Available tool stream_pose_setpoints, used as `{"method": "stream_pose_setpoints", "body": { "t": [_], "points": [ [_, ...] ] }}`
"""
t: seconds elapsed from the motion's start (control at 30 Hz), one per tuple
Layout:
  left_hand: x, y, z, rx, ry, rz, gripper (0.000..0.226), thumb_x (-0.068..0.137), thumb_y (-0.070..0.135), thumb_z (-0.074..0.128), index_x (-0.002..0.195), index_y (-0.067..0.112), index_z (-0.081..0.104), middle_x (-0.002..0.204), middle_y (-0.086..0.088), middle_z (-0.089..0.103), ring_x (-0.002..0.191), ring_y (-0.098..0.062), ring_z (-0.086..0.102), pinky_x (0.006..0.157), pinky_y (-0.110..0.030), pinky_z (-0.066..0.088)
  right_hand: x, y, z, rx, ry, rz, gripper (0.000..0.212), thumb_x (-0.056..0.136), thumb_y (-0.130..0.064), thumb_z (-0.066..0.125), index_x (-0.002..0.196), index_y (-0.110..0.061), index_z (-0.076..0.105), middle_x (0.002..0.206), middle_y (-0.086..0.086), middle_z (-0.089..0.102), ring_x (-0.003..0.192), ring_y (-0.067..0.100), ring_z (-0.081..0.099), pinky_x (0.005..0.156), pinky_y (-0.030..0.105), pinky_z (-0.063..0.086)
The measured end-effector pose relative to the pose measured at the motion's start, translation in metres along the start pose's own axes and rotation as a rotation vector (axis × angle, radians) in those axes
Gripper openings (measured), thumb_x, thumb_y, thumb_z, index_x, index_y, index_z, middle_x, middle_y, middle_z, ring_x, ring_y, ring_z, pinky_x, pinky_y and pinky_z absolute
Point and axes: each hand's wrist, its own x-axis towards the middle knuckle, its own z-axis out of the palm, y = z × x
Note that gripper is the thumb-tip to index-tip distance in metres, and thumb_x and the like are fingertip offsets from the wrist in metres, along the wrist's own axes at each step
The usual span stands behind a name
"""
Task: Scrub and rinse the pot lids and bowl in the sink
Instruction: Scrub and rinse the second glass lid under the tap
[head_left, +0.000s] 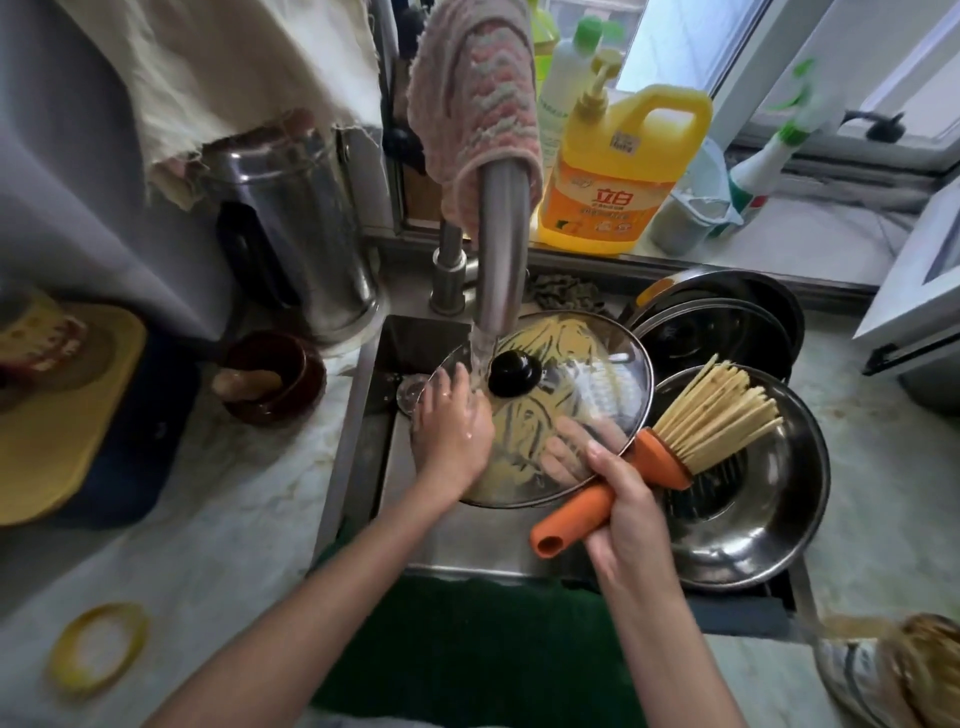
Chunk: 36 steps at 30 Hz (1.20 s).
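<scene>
In the sink at frame centre, the glass lid is tilted under the tap, the left grip spread flat on it, the right grip clamped round the brush. It should be turned until all streaks are rinsed.

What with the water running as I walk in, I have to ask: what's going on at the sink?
A person is washing up. Water from the faucet runs onto a glass lid held over the sink. The left hand lies flat on its top; the right hand grips an orange brush, bristles off the glass, fingers showing under the lid's edge. A steel bowl sits in the sink beside it, more lids stacked behind.
</scene>
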Motion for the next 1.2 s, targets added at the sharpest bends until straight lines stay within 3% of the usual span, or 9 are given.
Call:
{"method": "stream_pose_setpoints", "body": {
  "t": [0.1, 0.23, 0.43, 0.57, 0.73, 0.9, 1.0, 1.1, 1.2],
  "points": [
    [-0.028, 0.005, 0.016, -0.048, 0.008, 0.178, 0.064, 0.092, 0.039, 0.014, 0.151, 0.015, 0.016, 0.159, 0.0, 0.009, 0.147, -0.017, 0.005, 0.12, -0.039, 0.008, 0.002, 0.0, 0.004, -0.017, -0.005, -0.002, 0.033, 0.089, 0.004, 0.046, 0.119, -0.004, 0.059, 0.108, 0.021, 0.069, 0.097, 0.03, 0.068, 0.08, 0.037, 0.057],
    [0.043, -0.018, -0.009, -0.288, -0.017, -0.063, 0.046, 0.101, 0.019, 0.028, 0.145, 0.007, 0.035, 0.152, -0.012, 0.033, 0.141, -0.024, 0.029, 0.114, -0.038, 0.023, -0.001, -0.009, 0.003, -0.058, -0.036, -0.001, 0.03, 0.09, 0.006, 0.042, 0.111, -0.004, 0.061, 0.1, 0.022, 0.071, 0.084, 0.027, 0.071, 0.072, 0.033, 0.06],
    [-0.033, -0.02, 0.018, -0.272, 0.037, 0.278, 0.053, 0.095, 0.03, 0.023, 0.147, 0.02, 0.023, 0.156, 0.004, 0.021, 0.145, -0.009, 0.013, 0.12, -0.033, 0.01, 0.001, -0.016, -0.002, -0.095, -0.048, 0.063, 0.03, 0.09, 0.008, 0.042, 0.11, -0.003, 0.061, 0.1, 0.022, 0.071, 0.078, 0.025, 0.071, 0.065, 0.029, 0.06],
    [0.038, -0.055, 0.007, -0.417, -0.034, 0.052, 0.048, 0.099, 0.027, 0.024, 0.147, 0.02, 0.03, 0.155, 0.001, 0.026, 0.144, -0.014, 0.022, 0.119, -0.035, 0.017, -0.001, -0.025, -0.008, -0.133, -0.113, 0.097, 0.032, 0.09, 0.009, 0.039, 0.111, 0.0, 0.06, 0.097, 0.025, 0.07, 0.074, 0.025, 0.071, 0.066, 0.03, 0.06],
    [-0.031, -0.05, 0.033, -0.429, 0.013, 0.269, 0.047, 0.097, 0.027, 0.021, 0.139, 0.046, 0.015, 0.156, 0.014, 0.015, 0.145, 0.0, 0.009, 0.119, -0.024, 0.008, 0.002, -0.024, -0.011, -0.188, -0.162, 0.14, 0.034, 0.087, 0.01, 0.042, 0.116, 0.003, 0.059, 0.102, 0.027, 0.068, 0.076, 0.026, 0.071, 0.065, 0.03, 0.06],
    [0.045, -0.055, 0.007, -0.558, -0.125, 0.052, 0.042, 0.104, 0.016, 0.025, 0.146, 0.012, 0.028, 0.155, -0.008, 0.025, 0.145, -0.017, 0.02, 0.114, -0.02, 0.013, 0.007, -0.031, -0.012, -0.302, -0.296, 0.204, 0.042, 0.076, 0.003, 0.053, 0.117, 0.003, 0.059, 0.107, 0.031, 0.066, 0.082, 0.03, 0.07, 0.068, 0.031, 0.059],
    [0.068, -0.038, 0.002, -0.538, -0.292, 0.09, 0.047, 0.1, 0.022, 0.033, 0.142, 0.0, 0.035, 0.149, -0.022, 0.034, 0.141, -0.03, 0.03, 0.118, -0.042, 0.018, 0.007, -0.026, -0.007, -0.352, -0.341, 0.231, 0.042, 0.075, 0.003, 0.054, 0.117, 0.006, 0.058, 0.106, 0.032, 0.065, 0.08, 0.031, 0.07, 0.068, 0.033, 0.06],
    [0.078, -0.029, -0.008, -0.406, -0.381, 0.198, 0.066, 0.094, 0.046, 0.03, 0.146, 0.006, 0.029, 0.154, -0.017, 0.025, 0.144, -0.029, 0.021, 0.118, -0.05, 0.014, 0.014, -0.019, 0.003, -0.38, -0.338, 0.206, 0.041, 0.074, 0.003, 0.056, 0.114, 0.008, 0.059, 0.103, 0.033, 0.066, 0.078, 0.032, 0.07, 0.068, 0.035, 0.06],
    [0.064, -0.024, -0.026, -0.419, -0.405, 0.167, 0.05, 0.104, 0.032, 0.024, 0.15, 0.016, 0.013, 0.159, -0.004, 0.009, 0.147, -0.019, 0.005, 0.12, -0.04, 0.004, 0.018, -0.011, 0.008, -0.39, -0.352, 0.184, 0.037, 0.075, 0.004, 0.057, 0.112, 0.007, 0.06, 0.101, 0.031, 0.067, 0.082, 0.033, 0.069, 0.067, 0.034, 0.059]
  ]
}}
